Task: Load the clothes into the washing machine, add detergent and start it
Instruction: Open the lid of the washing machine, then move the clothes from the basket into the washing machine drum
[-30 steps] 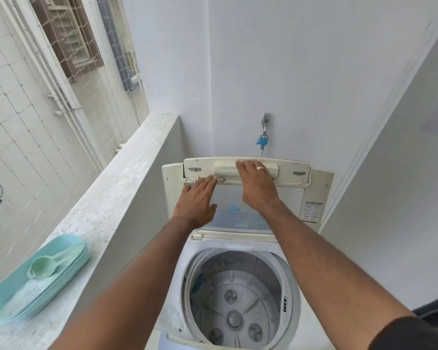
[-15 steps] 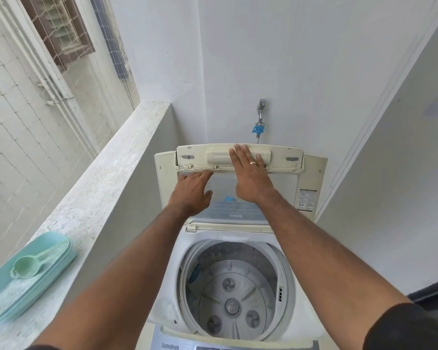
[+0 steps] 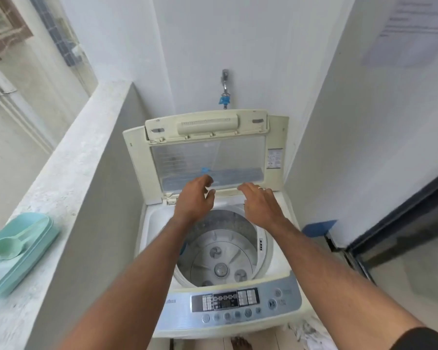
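A white top-loading washing machine [image 3: 281, 251] stands in front of me with its folding lid [image 3: 208, 147] raised upright against the back wall. Its drum [image 3: 220, 253] shows no clothes inside. Along the near edge lies the grey control panel [image 3: 238, 304]. My left hand [image 3: 194, 200] and my right hand [image 3: 259, 203] hover above the drum's far rim, just below the lid, fingers loose and holding nothing. No clothes appear in view. A mint-green detergent box [image 3: 15, 251] with a green scoop [image 3: 4, 248] on top sits on the ledge at left.
A speckled concrete ledge [image 3: 68, 157] runs along the left of the machine. A tap [image 3: 225, 89] with a blue fitting sticks out of the wall behind the lid. A dark-framed glass door [image 3: 400, 223] is at right. White walls close in on both sides.
Both hands have come off the top of the raised lid and drawn back toward me, now hovering over the drum. The lid stays upright. The view has tilted down, showing the control panel.
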### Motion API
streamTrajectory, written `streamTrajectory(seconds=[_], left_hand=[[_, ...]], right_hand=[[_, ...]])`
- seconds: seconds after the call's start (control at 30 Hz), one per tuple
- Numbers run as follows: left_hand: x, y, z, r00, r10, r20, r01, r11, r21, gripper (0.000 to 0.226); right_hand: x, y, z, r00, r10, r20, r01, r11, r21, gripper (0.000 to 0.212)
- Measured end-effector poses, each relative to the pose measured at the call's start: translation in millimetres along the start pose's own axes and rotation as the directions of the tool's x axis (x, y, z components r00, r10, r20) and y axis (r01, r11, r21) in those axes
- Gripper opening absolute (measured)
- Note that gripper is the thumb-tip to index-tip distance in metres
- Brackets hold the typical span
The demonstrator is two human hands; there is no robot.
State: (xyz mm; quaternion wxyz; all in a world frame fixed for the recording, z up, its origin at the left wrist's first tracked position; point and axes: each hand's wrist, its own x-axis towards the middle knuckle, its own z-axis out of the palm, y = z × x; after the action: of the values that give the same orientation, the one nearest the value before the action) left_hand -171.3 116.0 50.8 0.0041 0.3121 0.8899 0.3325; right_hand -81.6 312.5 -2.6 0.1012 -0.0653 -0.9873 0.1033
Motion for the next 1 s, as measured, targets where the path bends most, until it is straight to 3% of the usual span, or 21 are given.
streamTrajectory(seconds=[0.33,0.47,0.6,0.83,1.0], left_hand=[[-84.6,44.5,53.4,0.98,0.11,0.168,-0.1,0.993,-0.068,0.018],[-119.3,63.4,84.6,0.953,0.179,0.246,-0.16,0.982,-0.097,0.013],[-159.6,91.7,117.9,0.923,0.18,0.341,-0.13,0.978,-0.165,0.012],[-207.1,138.4,174.7,0.827,0.275,0.49,-0.263,0.96,-0.095,0.011],[-214.4,179.6,227.3,0.831,0.225,0.509,-0.226,0.972,-0.062,0.014]], right_hand=[[-152.3,3.2,-10.8,0.969,0.245,0.032,-0.244,0.969,-0.035,0.037],[-222.8,5.1,-13.1,0.928,0.373,-0.019,-0.373,0.928,0.021,0.032],[-298.6,14.8,-16.1,0.866,0.498,-0.034,-0.497,0.867,0.044,0.027],[-382.9,67.6,-29.3,0.781,0.624,-0.035,-0.624,0.782,0.017,0.02],[-416.1,129.1,-21.5,0.74,0.672,-0.009,-0.67,0.739,0.068,0.014]])
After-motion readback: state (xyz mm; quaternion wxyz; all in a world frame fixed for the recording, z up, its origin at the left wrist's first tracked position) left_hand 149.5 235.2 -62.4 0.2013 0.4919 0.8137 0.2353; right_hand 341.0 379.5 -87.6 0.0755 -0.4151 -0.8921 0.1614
